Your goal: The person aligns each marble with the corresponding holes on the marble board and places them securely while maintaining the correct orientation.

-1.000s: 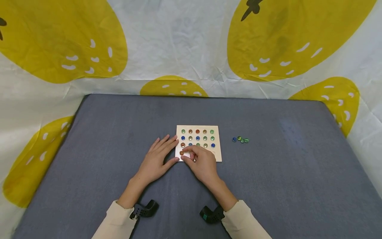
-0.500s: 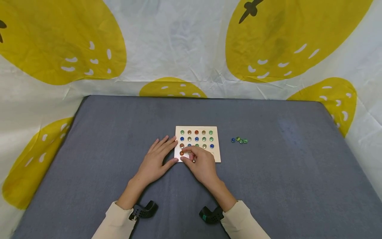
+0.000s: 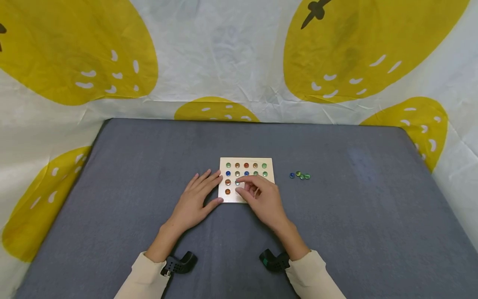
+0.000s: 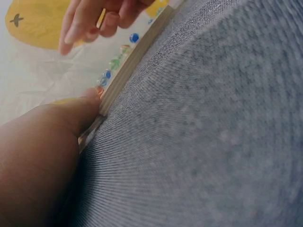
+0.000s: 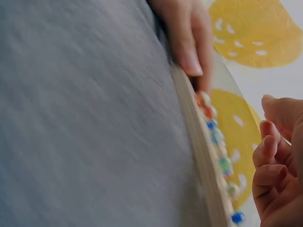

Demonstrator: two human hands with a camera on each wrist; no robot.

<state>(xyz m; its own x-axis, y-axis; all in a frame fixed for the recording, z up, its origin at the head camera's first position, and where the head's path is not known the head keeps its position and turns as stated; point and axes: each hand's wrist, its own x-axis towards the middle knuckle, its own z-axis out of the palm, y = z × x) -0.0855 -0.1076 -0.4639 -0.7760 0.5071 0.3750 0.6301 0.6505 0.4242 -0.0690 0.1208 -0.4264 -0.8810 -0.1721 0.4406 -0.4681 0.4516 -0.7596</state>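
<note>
Wooden board (image 3: 236, 197); glossy multicoloured marbles (image 3: 246, 173)

pale wooden board (image 3: 233, 197); green, blue, orange marbles (image 3: 246, 165); grey tabletop (image 3: 157, 162); yellow-on-white backdrop (image 3: 220, 54).

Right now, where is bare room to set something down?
Bare gray cloth lies right of the loose marbles, left of the left hand, and between the board and the curtain. The board is crowded: rows of marbles, left hand at its edge, right hand over it.
</note>
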